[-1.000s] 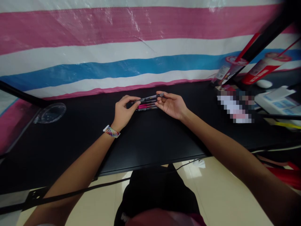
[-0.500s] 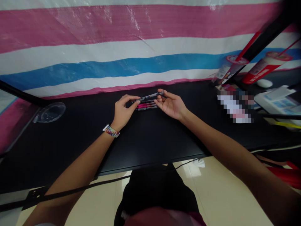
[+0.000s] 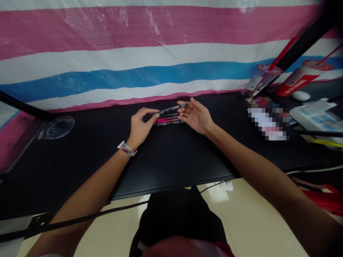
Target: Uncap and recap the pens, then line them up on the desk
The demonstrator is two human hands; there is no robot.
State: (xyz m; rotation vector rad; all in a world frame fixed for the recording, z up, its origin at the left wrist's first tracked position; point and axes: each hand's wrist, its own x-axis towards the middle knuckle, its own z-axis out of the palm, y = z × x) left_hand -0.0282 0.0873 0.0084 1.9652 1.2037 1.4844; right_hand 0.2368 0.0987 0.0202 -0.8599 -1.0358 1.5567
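My left hand (image 3: 143,123) pinches the left end of a dark, slim pen (image 3: 171,108) between thumb and fingers. The pen slants up to the right, above the desk. Its far end reaches the fingers of my right hand (image 3: 197,116), which is open with the thumb lifted away from the fingers; whether they touch the pen I cannot tell. Just below the raised pen, several more pens lie side by side on the black desk (image 3: 171,153), some with pink parts (image 3: 162,120). My left fingertips partly cover their left ends.
A clear plastic lid (image 3: 57,127) lies at the left. Two drink cups with red straws, one clear (image 3: 258,80) and one red and white (image 3: 300,78), stand at the back right, near a white rounded object (image 3: 301,95). A striped plastic sheet (image 3: 134,78) hangs behind the desk.
My right hand's fingers have spread, with the thumb lifting up off the pen's right end. My left hand keeps its pinch, almost unmoved.
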